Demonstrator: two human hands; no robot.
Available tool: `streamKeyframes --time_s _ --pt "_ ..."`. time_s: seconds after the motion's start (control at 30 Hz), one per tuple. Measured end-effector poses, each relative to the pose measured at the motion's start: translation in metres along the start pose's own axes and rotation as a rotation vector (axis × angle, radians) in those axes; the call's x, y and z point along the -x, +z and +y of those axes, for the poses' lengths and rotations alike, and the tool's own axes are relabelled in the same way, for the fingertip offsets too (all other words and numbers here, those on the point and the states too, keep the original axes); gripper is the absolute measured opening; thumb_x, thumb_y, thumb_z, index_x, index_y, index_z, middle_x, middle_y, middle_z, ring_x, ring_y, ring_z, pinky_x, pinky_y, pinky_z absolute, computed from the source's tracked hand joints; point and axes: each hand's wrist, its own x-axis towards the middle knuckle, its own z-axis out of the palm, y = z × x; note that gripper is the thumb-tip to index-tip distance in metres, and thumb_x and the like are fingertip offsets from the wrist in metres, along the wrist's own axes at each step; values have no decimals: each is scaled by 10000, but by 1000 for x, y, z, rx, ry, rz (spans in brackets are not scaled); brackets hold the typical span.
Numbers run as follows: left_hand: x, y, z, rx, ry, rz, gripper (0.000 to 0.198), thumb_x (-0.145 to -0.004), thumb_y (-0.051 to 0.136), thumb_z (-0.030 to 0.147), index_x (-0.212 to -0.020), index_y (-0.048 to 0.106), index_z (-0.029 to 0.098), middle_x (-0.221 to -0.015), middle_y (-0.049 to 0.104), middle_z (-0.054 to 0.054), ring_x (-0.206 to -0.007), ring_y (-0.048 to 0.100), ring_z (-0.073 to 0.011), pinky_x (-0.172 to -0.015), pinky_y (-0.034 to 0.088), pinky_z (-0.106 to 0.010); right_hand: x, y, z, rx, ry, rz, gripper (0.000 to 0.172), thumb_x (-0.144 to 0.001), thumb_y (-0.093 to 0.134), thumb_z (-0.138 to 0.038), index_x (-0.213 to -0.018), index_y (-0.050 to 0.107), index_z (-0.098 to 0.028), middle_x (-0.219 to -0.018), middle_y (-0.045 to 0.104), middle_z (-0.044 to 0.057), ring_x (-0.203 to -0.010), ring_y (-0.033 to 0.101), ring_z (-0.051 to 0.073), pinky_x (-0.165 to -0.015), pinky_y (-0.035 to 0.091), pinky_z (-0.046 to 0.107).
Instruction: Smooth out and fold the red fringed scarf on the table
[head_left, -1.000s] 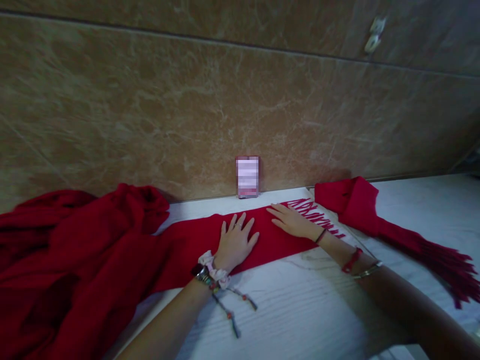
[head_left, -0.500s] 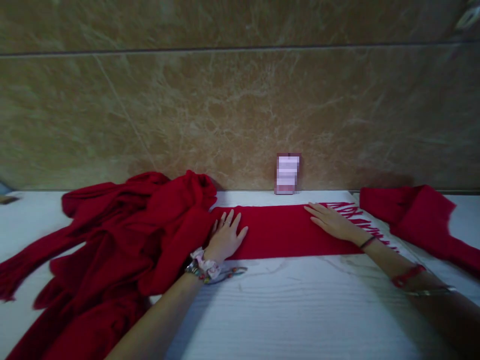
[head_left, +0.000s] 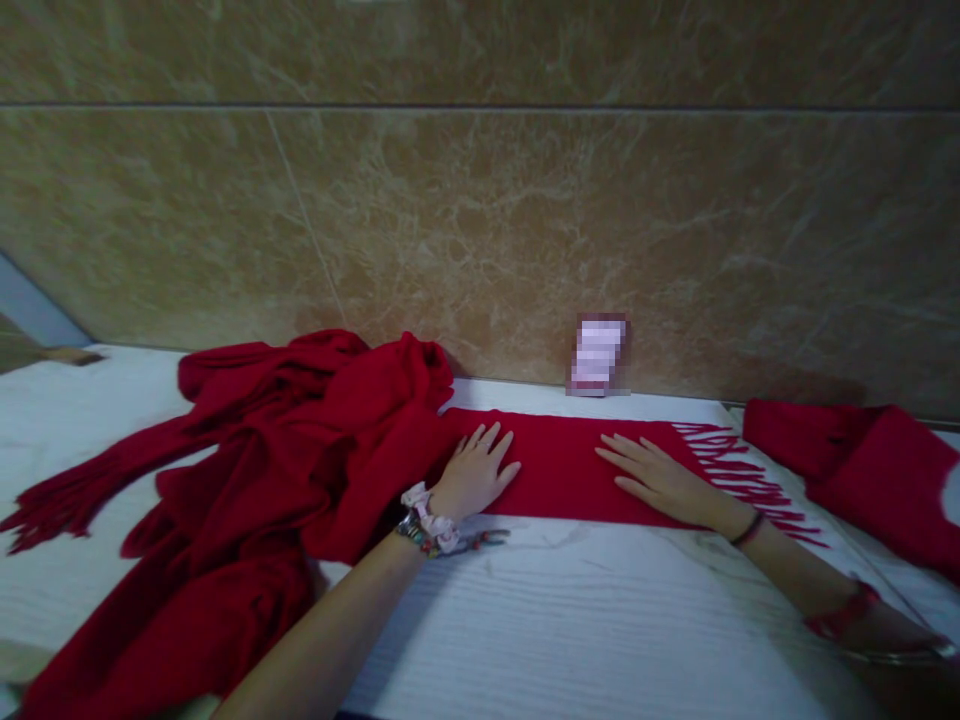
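White wood-grain surface [head_left: 570, 610] up front, flat red fabric scarf [head_left: 559, 465] on it, fringed at the right end. Reads as light, soft, floppy, not fragile; best hold is a pinch at corners or long edges. Left hand [head_left: 474, 475]: fingers spread, palm down on scarf, gripping nothing. Right hand [head_left: 658, 478]: same, nearer the fringed end. Crumpled red cloth pile [head_left: 292, 450] at left; can't tell if scarf runs into it. Pixelated rectangular object [head_left: 598, 355] stands by the brown marbled wall [head_left: 450, 230].

The single head-worn camera looks forward and down from the near side of the table [head_left: 600, 620], close above the left hand [head_left: 471, 478] and right hand [head_left: 664, 478], facing the far wall [head_left: 465, 220].
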Motion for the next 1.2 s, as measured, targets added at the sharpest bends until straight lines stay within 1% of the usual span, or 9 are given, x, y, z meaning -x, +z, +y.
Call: streamKeyframes --time_s 0.17,0.33,0.43,0.63,0.77,0.87,1.0,1.1,1.2 --pt "-32 -11 -21 -15 1 60 382 -865 330 275 -1223 429 188 -1294 415 -96 -1169 390 -203 -933 345 -347 -5 6 10 -27 29 106 435 -867 329 -395 -1265 402 -235 -1325 396 59 -1235 308 191 -1020 250 438" --pt "-80 -30 -47 34 34 -278 394 -700 555 241 -1090 542 189 -1078 582 -66 -954 542 -186 -805 417 -263 -8 12 21 -49 110 224 392 -850 371 -349 -1199 478 -209 -1249 478 76 -1171 402 193 -992 329 407" --pt "-94 -35 -55 60 75 -329 352 -621 617 255 -967 609 187 -952 621 -28 -834 572 -165 -725 428 -214 -7 15 25 -65 115 208 382 -849 370 -343 -1193 484 -219 -1244 482 67 -1162 414 190 -988 340 398" --pt "-95 -39 -55 146 272 -290 266 -658 575 260 -906 617 174 -865 610 -7 -761 544 -141 -661 400 -192 -11 8 22 -62 117 225 347 -845 383 -322 -1139 527 -209 -1229 494 71 -1143 434 187 -979 355 383" --pt "-92 -51 -52 175 352 -264 189 -700 547 234 -861 623 168 -782 605 10 -695 526 -114 -633 381 -173 -45 -9 -1 -92 59 276 328 -840 396 -296 -1122 528 -192 -1177 536 78 -1103 470 181 -957 377 376" --pt "-90 -58 -54 127 341 -251 209 -668 598 251 -861 628 177 -799 608 11 -703 523 -120 -643 379 -178 -88 -18 -25 -112 -21 292 333 -818 439 -263 -1119 526 -150 -1154 551 103 -1082 483 184 -949 373 361" --pt "-86 -62 -60 72 307 -246 210 -653 613 238 -853 636 178 -799 612 8 -722 519 -129 -655 370 -186 -132 -18 -44 -118 -63 202 288 -775 510 -210 -1043 569 -123 -1050 606 115 -977 542 185 -865 410 326" --pt "-85 -63 -64 109 310 -262 162 -673 585 228 -808 639 156 -711 590 16 -654 494 -112 -602 353 -181 -141 -14 -44 -113 -21 168 160 -786 491 -177 -849 629 -127 -842 654 89 -791 584 172 -729 437 284" --pt "-86 -60 -67 200 325 -257 147 -705 541 261 -732 627 145 -627 542 30 -590 457 -95 -551 326 -177 -137 -10 -38 -150 8 193 145 -791 493 -184 -795 627 -128 -789 650 84 -739 575 168 -681 422 265"
